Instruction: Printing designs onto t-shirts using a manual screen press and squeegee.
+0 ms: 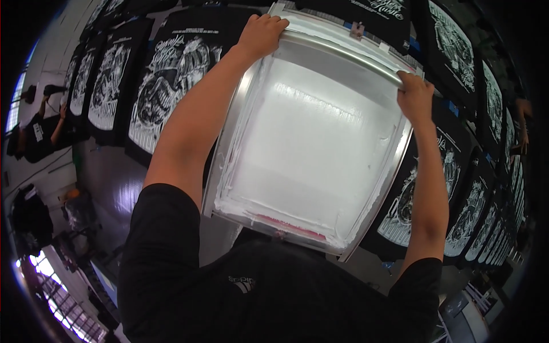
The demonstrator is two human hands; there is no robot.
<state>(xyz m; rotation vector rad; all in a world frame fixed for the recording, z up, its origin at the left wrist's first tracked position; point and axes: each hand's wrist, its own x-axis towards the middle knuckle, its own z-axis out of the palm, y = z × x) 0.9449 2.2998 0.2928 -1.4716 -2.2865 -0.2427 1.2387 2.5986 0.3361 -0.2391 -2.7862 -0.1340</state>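
Note:
A silkscreen printing frame (230,131) with metal sides lies in front of me. Its mesh (309,143) is coated with white ink, thicker along the borders, and a red streak shows at the near edge. Across the far part of the mesh lies a long metal-barred squeegee (343,52). My left hand (263,35) is closed round its left end, and my right hand (416,96) is closed round its right end. Both arms are stretched far forward. Whatever lies under the frame is hidden.
Rows of black T-shirts with white prints run along both sides, such as one shirt (177,74) at left and another (452,40) at far right. A small clamp (357,30) sits on the frame's far edge. Another person (43,128) stands at far left.

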